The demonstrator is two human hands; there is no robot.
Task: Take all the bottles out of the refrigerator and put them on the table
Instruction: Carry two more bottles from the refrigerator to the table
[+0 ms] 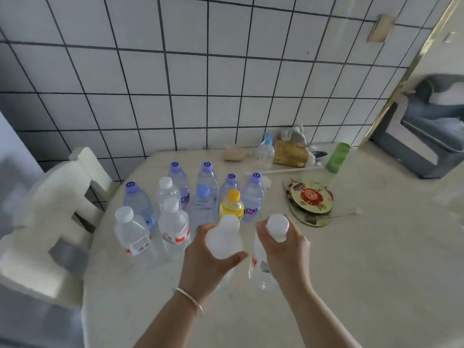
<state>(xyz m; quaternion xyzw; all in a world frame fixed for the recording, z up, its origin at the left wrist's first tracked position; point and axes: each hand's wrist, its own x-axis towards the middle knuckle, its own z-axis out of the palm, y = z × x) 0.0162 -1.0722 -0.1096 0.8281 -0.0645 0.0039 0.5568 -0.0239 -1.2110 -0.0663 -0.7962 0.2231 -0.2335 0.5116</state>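
Note:
My left hand [200, 262] is shut on a clear water bottle with a white cap [226, 237], held upright just above the round beige table [364, 259]. My right hand [286, 249] grips a second white-capped water bottle [261, 264] by its neck, right beside the first. Behind them on the table stand several bottles: purple-capped water bottles [207, 179], white-capped clear ones [173, 227], and a small yellow bottle [232, 205] with a yellow cap. The refrigerator is out of view.
A white chair [57, 212] stands at the table's left edge. At the back of the table lie a green cylinder [337, 156], a yellow packet [291, 151], a small blue-capped bottle [266, 150] and a round decorated coaster stack [311, 199]. A tiled wall rises behind.

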